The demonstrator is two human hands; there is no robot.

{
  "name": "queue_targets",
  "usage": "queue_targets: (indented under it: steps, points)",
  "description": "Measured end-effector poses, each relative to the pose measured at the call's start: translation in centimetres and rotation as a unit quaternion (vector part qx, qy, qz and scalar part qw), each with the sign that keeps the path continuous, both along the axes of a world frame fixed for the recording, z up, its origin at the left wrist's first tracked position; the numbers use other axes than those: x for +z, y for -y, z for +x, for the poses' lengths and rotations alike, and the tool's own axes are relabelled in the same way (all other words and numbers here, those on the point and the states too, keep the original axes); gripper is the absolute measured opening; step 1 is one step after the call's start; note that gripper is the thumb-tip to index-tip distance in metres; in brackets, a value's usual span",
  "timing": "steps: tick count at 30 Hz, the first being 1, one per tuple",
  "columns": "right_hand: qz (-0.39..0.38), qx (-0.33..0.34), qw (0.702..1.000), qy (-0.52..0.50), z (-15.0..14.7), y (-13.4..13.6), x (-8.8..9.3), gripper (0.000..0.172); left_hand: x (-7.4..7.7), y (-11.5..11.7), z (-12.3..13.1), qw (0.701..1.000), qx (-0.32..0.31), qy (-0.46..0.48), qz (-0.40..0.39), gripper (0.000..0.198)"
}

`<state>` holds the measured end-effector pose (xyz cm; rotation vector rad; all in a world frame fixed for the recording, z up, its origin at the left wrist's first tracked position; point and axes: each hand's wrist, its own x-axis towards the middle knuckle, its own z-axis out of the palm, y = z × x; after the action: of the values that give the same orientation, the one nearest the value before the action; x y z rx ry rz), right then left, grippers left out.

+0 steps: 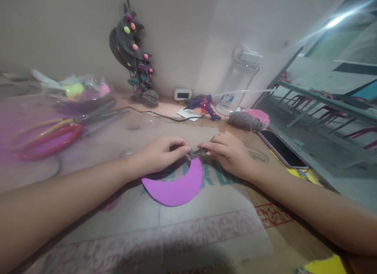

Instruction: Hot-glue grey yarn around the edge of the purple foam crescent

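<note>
Mostly purple, a flat crescent [179,191], grey at one tip

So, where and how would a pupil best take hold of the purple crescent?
Probably by the broad middle of the purple crescent, from the near side, pinching its outer edge: the flat shape is widest there and that edge is uncovered, while the narrow upper right tip is close to the left hand and right hand.

Red-and-yellow-handled scissors [75,133] at left, clear plastic [93,85] with yellow and pink pieces behind them, dark crescent decoration [127,40] against the wall [182,38], 1 white digital clock [183,94], clear bottle [239,83], dark-screened phone [282,149] at right, red chairs [326,111] beyond
</note>
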<state>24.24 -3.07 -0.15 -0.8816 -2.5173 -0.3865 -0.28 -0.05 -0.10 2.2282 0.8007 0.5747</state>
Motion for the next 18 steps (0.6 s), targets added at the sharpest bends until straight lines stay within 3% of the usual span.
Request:
queue_targets:
  steps: [18]
  points:
    - [-0.004, 0.005, 1.000, -0.004, 0.01, 0.00, -0.19, 0.027, 0.05, 0.09, 0.04, 1.000, 0.004, 0.002, -0.007, 0.033]
